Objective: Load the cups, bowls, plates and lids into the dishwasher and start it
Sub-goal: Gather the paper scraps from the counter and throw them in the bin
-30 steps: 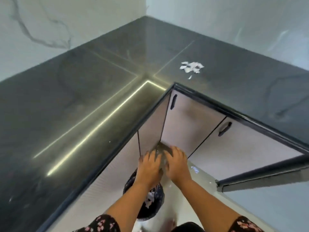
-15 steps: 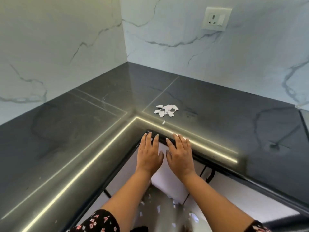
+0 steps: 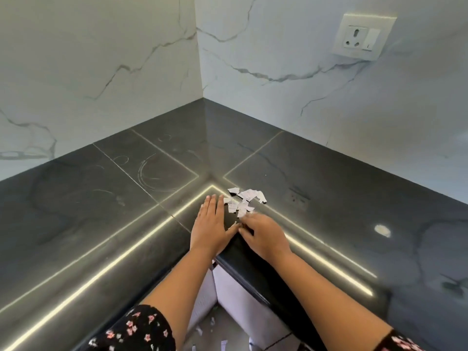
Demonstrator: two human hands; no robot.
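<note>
paper scraps [image 3: 242, 203] on countertop [image 3: 106, 219], hands flanking

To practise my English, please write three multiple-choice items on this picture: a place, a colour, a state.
1. Where do the paper scraps lie? A. on the wall B. on the countertop, near its corner C. in a bowl
2. What colour is the countertop? A. white B. red C. dark grey
3. How is the left hand? A. flat, fingers straight B. a fist C. round a cup
Answers: 1B, they lie on the stone top; 2C, the glossy top is dark; 3A, its palm rests on the top.
</note>
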